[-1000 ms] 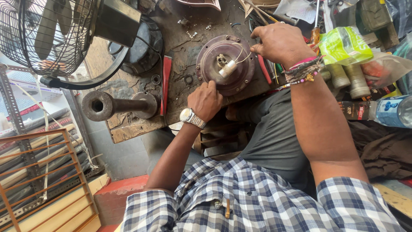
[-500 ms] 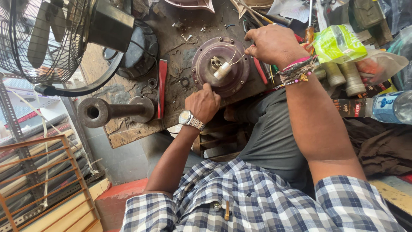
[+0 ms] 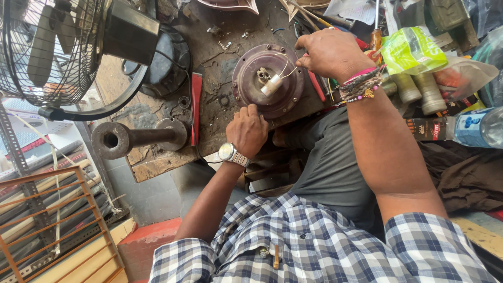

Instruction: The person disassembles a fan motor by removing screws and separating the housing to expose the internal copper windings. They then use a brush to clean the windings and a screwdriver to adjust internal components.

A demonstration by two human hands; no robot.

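A round, purplish motor housing (image 3: 267, 79) lies flat on the cluttered desk (image 3: 157, 157). The left hand (image 3: 248, 131) presses its near rim, fingers curled; the right hand (image 3: 330, 52) pinches white wires (image 3: 287, 71) at its far right edge.

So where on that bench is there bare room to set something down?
One bare patch of bench top lies between the round motor housing, the red tool and the black fan base, with only small bits scattered there. Right of the right hand it is crowded: tools, bottles, a green packet.
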